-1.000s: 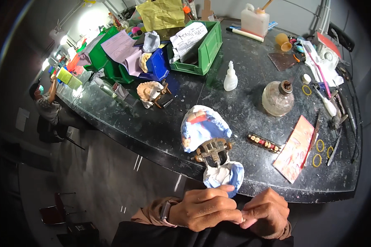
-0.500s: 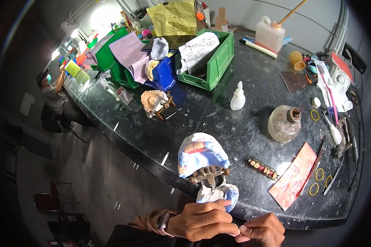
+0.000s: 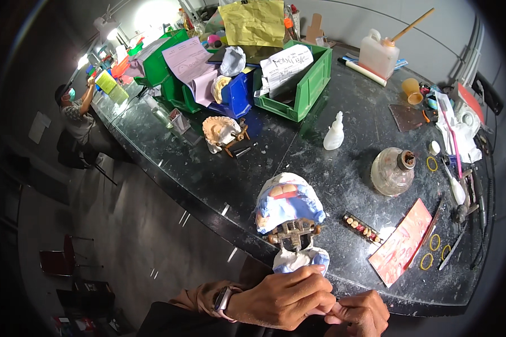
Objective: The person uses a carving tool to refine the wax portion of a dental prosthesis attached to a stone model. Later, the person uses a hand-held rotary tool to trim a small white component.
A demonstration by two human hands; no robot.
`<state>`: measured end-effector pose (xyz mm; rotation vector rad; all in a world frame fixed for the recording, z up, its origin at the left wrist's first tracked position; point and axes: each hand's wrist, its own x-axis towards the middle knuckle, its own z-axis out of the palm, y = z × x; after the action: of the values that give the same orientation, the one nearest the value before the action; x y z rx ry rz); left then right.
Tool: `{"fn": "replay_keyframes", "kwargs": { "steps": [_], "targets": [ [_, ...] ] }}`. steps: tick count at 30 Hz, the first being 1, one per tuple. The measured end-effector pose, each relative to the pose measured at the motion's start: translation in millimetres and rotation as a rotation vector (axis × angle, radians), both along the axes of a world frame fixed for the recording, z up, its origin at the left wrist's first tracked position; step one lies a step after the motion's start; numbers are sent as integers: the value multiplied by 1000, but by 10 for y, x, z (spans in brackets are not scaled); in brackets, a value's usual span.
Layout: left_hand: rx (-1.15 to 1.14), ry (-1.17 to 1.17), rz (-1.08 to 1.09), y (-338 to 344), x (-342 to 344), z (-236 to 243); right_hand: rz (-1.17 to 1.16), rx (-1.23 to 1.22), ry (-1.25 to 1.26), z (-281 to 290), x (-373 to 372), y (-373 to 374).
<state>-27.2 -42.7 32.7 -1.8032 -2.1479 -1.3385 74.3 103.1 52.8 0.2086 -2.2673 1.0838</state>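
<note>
My left hand, with a watch on its wrist, is closed at the table's near edge. Its fingertips meet those of my right hand, which is also closed in a pinch. Whatever lies between the fingertips is too small or hidden to make out. Just beyond my left hand rests a hinged metal dental articulator, opened out flat. Its far half bears a white and blue dental cast with pink wax and a few front teeth. The near half's white and blue cast is partly covered by my left hand.
Right of the articulator lie a strip of artificial teeth, a pink wax sheet and yellow rubber bands. A glass spirit burner and a dropper bottle stand farther back. Green bins line the rear; another person sits far left.
The tabletop things sit slightly farther right in the picture, as the view has shifted. My hands stay together at the near edge, with fingers slightly rearranged.
</note>
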Motion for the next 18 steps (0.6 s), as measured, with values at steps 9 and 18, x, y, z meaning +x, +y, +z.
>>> {"fn": "replay_keyframes", "kwargs": {
  "steps": [9, 18],
  "targets": [
    [463, -29, -128, -241, -109, -90, -151, -193, 5, -38, 80, 41],
    [687, 72, 681, -385, -305, -256, -457, -114, 14, -157, 196, 302]
  ]
}}
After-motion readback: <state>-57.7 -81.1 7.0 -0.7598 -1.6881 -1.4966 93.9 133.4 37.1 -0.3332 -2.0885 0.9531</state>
